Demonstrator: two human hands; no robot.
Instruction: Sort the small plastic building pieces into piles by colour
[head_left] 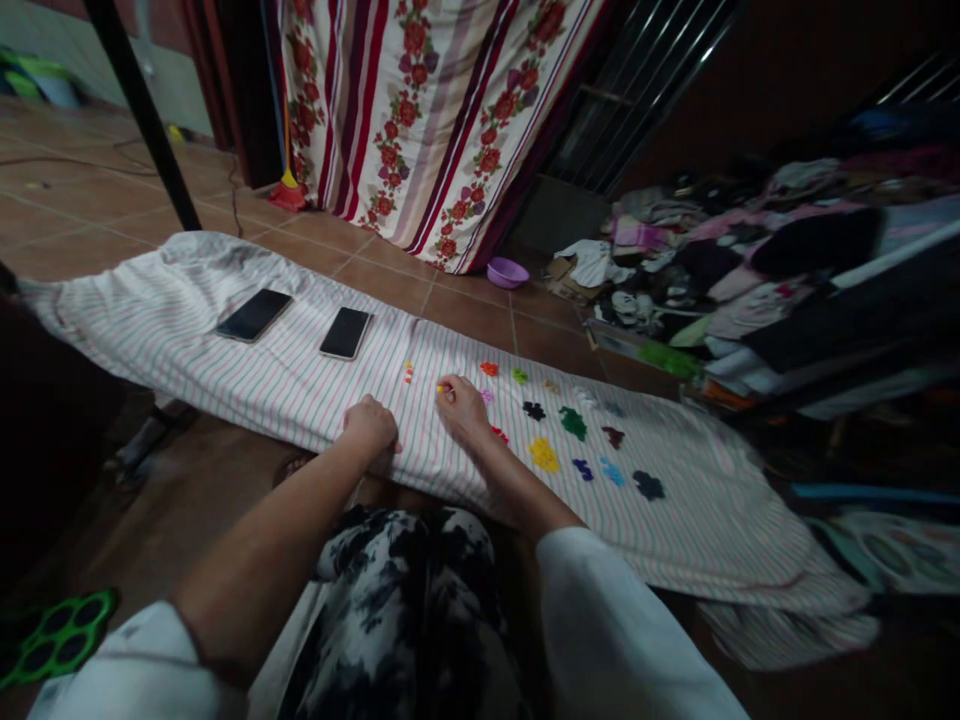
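Observation:
A striped cloth (187,330) lies across the tiled floor in front of me. My left hand (370,425) rests as a loose fist on the cloth's near edge, with nothing visible in it. My right hand (463,405) presses fingertips onto the cloth and pinches a small yellow bead (441,388). Sorted little piles of coloured beads lie to the right: orange (489,369), light green (519,376), black (534,410), dark green (574,423), yellow (543,455), blue (612,472). A tiny stack of beads (409,372) stands just left of my right hand.
Two dark phones (254,315) (346,332) lie on the cloth to the left. A purple bowl (507,272) sits by a floral curtain (435,110). Heaped clothes (750,270) fill the right side. A green tray (56,635) lies at bottom left. A black pole (142,110) stands behind.

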